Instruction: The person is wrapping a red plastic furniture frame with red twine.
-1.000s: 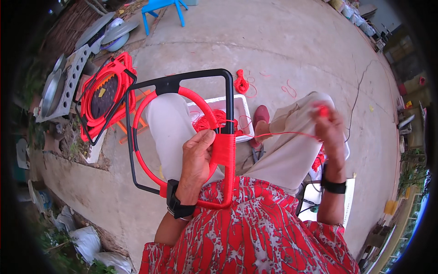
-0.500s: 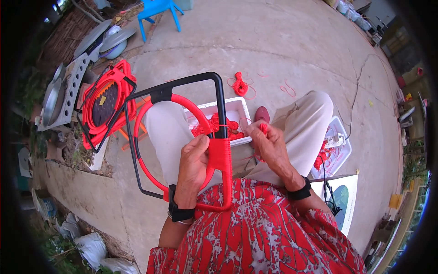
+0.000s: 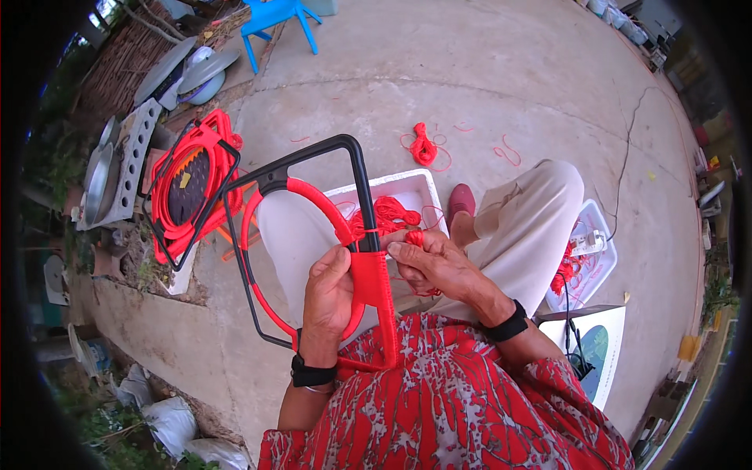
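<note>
A black frame (image 3: 358,174) with a ring inside it stands tilted over my lap, part of its tube and ring wrapped in red cord. My left hand (image 3: 327,291) grips it at the wrapped part beside the wide red band (image 3: 369,278). Closed around a small bundle of red cord (image 3: 414,238), my right hand (image 3: 440,268) is close to the bare black tube just above that band. A few turns of red cord circle the tube there. Between my knees, a white foam box (image 3: 427,188) holds loose red cord (image 3: 389,213).
Several red-wrapped frames (image 3: 205,135) are stacked at the left. A red cord hank (image 3: 423,147) lies on the concrete ahead. By my right knee are a white tub (image 3: 607,270) with a power strip and a carton (image 3: 611,333). A blue chair (image 3: 274,14) stands far off.
My right hand has moved left with its cord bundle, from beyond the frame to close against the tube. My left hand keeps its hold on the frame. The whole view has shifted slightly.
</note>
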### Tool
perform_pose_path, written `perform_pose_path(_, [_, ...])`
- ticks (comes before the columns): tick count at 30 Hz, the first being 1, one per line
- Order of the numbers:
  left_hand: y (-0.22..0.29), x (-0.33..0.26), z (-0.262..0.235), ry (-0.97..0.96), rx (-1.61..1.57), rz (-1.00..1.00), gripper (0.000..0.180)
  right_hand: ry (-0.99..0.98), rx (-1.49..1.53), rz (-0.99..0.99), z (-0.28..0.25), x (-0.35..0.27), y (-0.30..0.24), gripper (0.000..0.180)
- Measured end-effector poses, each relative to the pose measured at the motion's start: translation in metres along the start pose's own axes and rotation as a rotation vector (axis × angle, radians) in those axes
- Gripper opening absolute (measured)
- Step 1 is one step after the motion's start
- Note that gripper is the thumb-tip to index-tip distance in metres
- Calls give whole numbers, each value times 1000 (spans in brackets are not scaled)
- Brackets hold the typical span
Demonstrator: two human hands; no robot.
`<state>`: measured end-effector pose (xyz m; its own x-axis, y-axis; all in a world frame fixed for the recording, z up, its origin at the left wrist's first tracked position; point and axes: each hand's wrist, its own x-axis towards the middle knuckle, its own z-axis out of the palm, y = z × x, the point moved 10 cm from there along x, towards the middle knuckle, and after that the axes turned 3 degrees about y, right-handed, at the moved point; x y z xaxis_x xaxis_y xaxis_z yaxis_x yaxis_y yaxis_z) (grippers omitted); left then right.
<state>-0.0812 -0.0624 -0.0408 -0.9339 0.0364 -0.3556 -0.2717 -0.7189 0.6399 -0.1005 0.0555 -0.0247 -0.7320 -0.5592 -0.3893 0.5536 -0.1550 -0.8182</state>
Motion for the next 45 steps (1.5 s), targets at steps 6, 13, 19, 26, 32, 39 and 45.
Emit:
perform_pose_path(6, [-3, 0, -1, 3, 19, -29, 24, 12, -120, -13, -8, 5, 2, 23])
perform_pose_path(13, [-8, 1, -2, 0, -23, -46, 23, 370, -1040, -597, -27, -28, -75, 12])
perform_pose_path(19, [3, -5, -8, 48, -57, 11, 23, 1047, -1486, -640, -141, -134, -207, 10])
perform_pose_path(26, [1, -7, -4, 36, -42, 21, 23, 1017, -1590, -417, -184, -118, -192, 18])
perform_pose_path(32, [-1, -7, -13, 58, -50, 33, 22, 282, -647, -273, -43, -21, -68, 35])
perform_pose_path(39, [-2, -7, -10, 19, -101, 26, 22, 50, -242, 70, -2, -4, -1, 31])
perform_pose_path(45, [-2, -10, 10, -130, 31, -20, 30, 156, -235, 16, -18, -13, -14, 29])
